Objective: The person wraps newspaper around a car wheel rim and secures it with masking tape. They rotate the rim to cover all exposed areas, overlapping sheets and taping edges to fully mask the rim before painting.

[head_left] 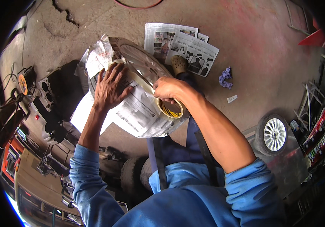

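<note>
A wheel [140, 60] leans in front of me, its tyre largely covered with sheets of newspaper [135, 113]. My left hand [111, 86] lies on the newspaper at the wheel's near left side, fingers spread and pressing on the sheet. At the right edge of the wheel my right hand [168, 89] is closed on a roll of masking tape [182, 112], which hangs below the fingers. A strip of tape [143, 77] runs along the border between rim and paper. My right fingertips are partly hidden.
Loose newspaper pages [192, 51] lie beyond the wheel, by my shoe [179, 65]. A crumpled purple cloth or paper [225, 78] is on the floor to the right. Another wheel [275, 134] rests at the right. Dark car parts [53, 94] and a cable reel [23, 84] stand at the left.
</note>
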`<state>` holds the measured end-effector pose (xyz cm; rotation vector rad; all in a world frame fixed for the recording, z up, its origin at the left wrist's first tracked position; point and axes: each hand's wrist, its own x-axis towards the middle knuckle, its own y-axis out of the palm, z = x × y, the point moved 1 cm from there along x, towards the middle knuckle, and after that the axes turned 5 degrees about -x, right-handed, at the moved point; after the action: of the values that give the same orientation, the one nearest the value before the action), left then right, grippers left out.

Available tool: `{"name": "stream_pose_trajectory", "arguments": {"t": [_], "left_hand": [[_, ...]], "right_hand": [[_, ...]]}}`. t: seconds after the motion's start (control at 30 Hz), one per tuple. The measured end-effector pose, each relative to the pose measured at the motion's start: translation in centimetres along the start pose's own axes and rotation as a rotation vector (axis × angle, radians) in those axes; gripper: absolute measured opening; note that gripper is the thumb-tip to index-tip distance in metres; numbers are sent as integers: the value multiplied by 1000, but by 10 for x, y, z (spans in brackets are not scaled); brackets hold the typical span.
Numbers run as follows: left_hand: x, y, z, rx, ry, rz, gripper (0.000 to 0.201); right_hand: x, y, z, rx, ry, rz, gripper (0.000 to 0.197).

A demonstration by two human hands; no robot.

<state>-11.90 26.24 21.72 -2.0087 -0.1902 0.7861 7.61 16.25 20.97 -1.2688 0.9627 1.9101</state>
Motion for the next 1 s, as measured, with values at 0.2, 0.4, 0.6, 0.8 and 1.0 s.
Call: {"name": "stream_pose_trajectory", "arguments": {"t": [0.2,0.4,0.6,0.8,1.0], "left_hand": [[-1,-1,0,20,4,7,70],[0,-6,-1,13,-2,40,71],[3,-16,-9,73,18,95,71],[5,-5,-38,-52,215,152,77],[-4,4,-58,-189,352,89,71]], "right_hand": [[7,-5,-5,1,-16,-32,12],[0,-7,11,-218,45,-89,16],[5,-13,22,-325,80,5,15],[14,-16,20,-305,107,152,17],[14,-20,16,-298,89,165,20]]}}
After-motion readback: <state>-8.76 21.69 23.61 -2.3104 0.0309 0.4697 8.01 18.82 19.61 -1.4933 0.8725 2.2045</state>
